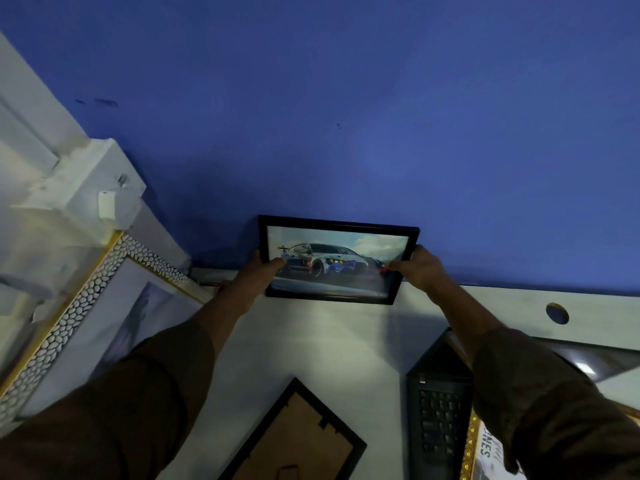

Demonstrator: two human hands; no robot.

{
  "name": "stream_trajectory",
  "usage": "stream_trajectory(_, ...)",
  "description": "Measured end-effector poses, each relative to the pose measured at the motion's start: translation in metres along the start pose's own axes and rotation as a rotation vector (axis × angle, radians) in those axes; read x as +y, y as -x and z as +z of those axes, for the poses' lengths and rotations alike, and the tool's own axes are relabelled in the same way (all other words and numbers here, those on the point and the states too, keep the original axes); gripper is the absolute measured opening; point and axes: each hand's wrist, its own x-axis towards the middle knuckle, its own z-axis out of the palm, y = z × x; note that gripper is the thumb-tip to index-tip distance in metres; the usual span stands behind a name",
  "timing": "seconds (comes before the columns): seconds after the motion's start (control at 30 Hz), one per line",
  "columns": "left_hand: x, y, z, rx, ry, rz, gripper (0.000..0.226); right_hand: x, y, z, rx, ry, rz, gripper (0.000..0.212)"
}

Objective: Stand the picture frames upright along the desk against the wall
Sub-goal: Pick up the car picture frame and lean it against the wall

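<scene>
The car frame (337, 259) was gripped at its sides by left hand (265, 268) and right hand (417, 268) against the wall (346, 116); release upon the desk (311, 341) seemed due next.

Both hands, left hand (265, 268) and right hand (417, 266), grip the side edges of a black car picture frame (337, 259) (landscape, facing the camera) against the blue wall (346, 133) above the white desk (311, 344), where a face-down frame (301, 438) lies.

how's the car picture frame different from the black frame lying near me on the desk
The car frame stands upright against the blue wall, picture facing out; the near frame lies flat, brown backing up. The left hand and right hand grip the car frame; the near frame is untouched. Both have thin black borders.
</scene>
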Motion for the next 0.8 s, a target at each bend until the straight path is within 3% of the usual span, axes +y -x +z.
stream_trajectory(0.2, -0.017, 0.021, 0.007, 0.074, -0.021, -0.068, 0.076, -0.008, 0.025, -0.011, 0.038, 0.057, -0.036, 0.052)
stream_trajectory(0.3, -0.028, 0.043, 0.011, 0.104, -0.044, -0.062, 0.07, -0.005, 0.041, -0.017, 0.052, 0.062, -0.076, 0.056)
stream_trajectory(0.47, -0.058, 0.079, 0.012, 0.11, 0.036, -0.087, 0.085, -0.003, 0.073, -0.025, 0.018, 0.055, -0.179, 0.071)
stream_trajectory(0.7, -0.132, 0.155, 0.0, 0.232, 0.312, -0.148, 0.124, -0.018, 0.113, -0.007, -0.105, 0.11, -0.43, 0.077)
stream_trajectory(0.8, -0.132, 0.211, 0.007, 0.277, 0.37, -0.189, 0.1, -0.029, 0.129, 0.014, -0.157, 0.129, -0.537, 0.067)
